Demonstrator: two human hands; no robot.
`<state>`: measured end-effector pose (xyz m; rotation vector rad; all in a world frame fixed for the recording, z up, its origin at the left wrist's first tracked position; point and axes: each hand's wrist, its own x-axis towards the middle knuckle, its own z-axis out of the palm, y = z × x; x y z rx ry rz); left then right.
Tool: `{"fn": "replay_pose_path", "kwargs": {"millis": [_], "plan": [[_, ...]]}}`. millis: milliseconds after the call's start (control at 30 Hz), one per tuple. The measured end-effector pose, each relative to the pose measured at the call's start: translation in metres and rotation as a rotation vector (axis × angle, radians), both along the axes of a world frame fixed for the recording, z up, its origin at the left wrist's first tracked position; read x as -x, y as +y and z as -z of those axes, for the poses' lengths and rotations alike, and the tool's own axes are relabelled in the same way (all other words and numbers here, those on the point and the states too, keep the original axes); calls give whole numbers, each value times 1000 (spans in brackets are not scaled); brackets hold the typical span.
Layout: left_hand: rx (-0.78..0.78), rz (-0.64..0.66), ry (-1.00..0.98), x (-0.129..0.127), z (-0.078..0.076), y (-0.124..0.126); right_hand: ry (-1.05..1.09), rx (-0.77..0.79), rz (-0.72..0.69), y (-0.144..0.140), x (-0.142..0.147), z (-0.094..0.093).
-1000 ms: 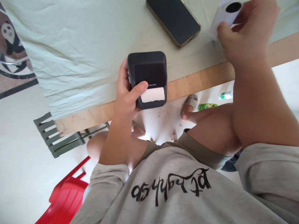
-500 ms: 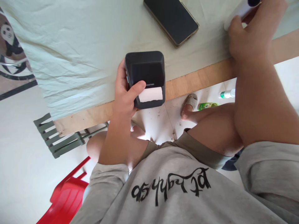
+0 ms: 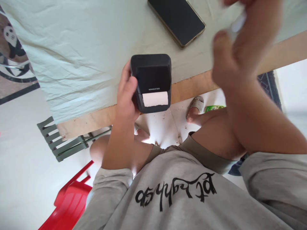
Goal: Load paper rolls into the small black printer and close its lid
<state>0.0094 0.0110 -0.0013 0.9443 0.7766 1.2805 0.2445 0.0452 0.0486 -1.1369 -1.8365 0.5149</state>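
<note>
My left hand (image 3: 127, 99) grips the small black printer (image 3: 151, 82) from its left side, holding it just over the wooden table edge (image 3: 192, 88), while my right hand (image 3: 236, 54) hovers blurred well off to the right, pinching something white I cannot make out. The printer is a matte, round-cornered plastic box with a smooth white paper strip (image 3: 155, 99) across its near end. Its long axis runs away from me toward the glossy dark phone (image 3: 177, 19) on the wrinkled pale cloth (image 3: 72, 48).
</note>
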Motion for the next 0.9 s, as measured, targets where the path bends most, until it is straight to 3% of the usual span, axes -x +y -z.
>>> {"fn": "replay_pose_path", "kwargs": {"millis": [33, 67, 133, 233, 500, 600, 767, 900], "plan": [[22, 10, -15, 0, -2, 1, -66, -166, -49, -5, 13, 1], [36, 9, -23, 0, -3, 1, -125, -209, -119, -10, 25, 1], [47, 10, -11, 1, -6, 2, -221, -143, -248, -18, 45, 3], [58, 14, 22, 2, -7, 1, -244, -67, -295, -23, 60, 5], [97, -44, -31, 2, -14, -4, -255, -133, -342, -17, 56, 10], [112, -33, -86, -1, -21, -5, -331, -135, -288, -16, 54, 7], [91, 11, -178, -2, -17, -3, -324, -354, -6, -18, 53, -2], [63, 29, -64, 0, -14, -3, -199, -213, 59, -21, 59, -12]]}}
